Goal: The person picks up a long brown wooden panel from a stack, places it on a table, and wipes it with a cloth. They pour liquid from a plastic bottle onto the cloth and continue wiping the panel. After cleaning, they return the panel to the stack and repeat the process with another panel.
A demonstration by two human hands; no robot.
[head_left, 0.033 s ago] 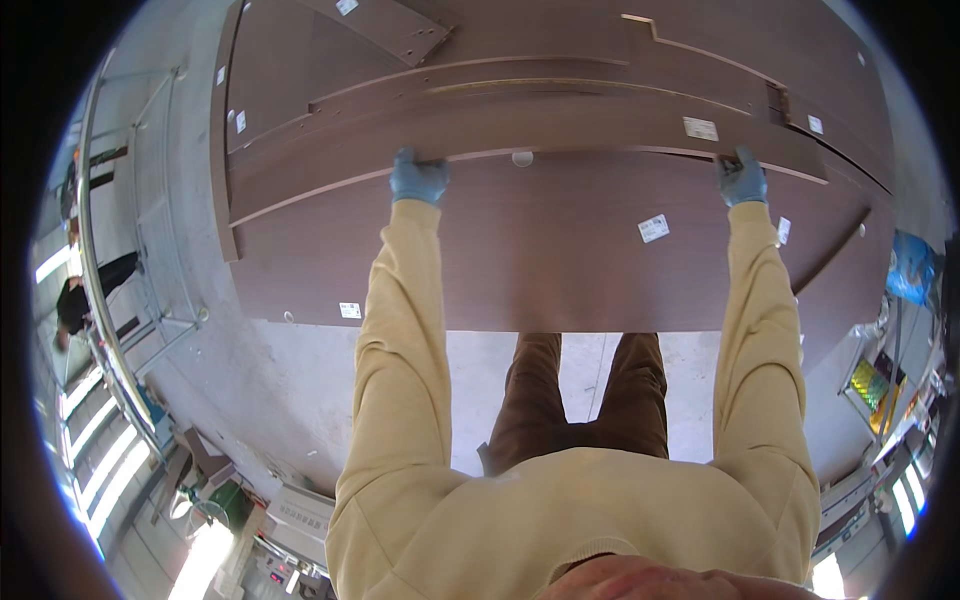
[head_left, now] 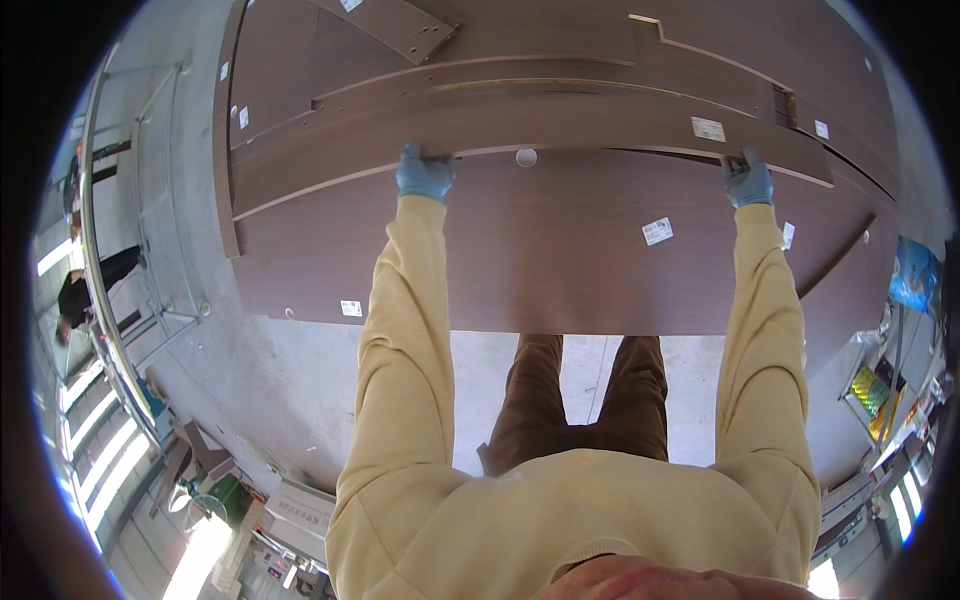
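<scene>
A long, narrow brown board [head_left: 560, 122] with a pale near edge lies across a stack of brown panels. My left hand [head_left: 425, 175], in a blue-grey glove, grips its near edge left of the middle, with the thumb on top. Toward the right end, my right hand [head_left: 748, 180], gloved alike, is closed on the same edge. The fingers under the board are hidden. A white label [head_left: 708, 129] is stuck on the board near my right hand. Below it spreads a wide brown panel [head_left: 540, 250] bearing white labels.
More brown panels [head_left: 480, 30] overlap at the far side, one with a stepped edge [head_left: 710, 58]. Metal rail framing [head_left: 100, 270] stands at the left, with a person [head_left: 75, 300] beyond it. A blue plastic bag [head_left: 914, 275] is at the far right. Grey floor [head_left: 250, 380] shows around the stack.
The view has shifted very slightly, so everything sits a little further right. Both hands keep their hold on the board; it has not visibly moved over the panels.
</scene>
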